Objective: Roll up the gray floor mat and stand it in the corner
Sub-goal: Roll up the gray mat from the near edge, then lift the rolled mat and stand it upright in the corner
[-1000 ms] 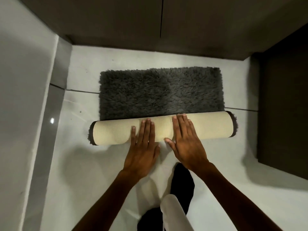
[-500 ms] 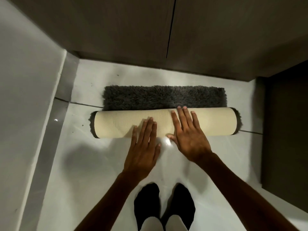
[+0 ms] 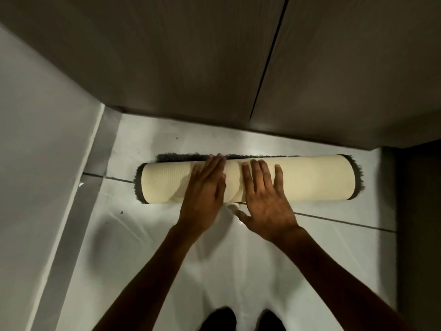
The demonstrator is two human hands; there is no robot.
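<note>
While flat, hands (image 3: 205, 192) press mat (image 3: 310, 179).

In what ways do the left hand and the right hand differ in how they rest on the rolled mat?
The left hand has its fingers close together and reaches the roll's far edge; the right hand has its fingers spread and stops short of that edge. The right thumb sticks out off the mat; the left does not. Both lie flat, palms down, near its middle.
</note>
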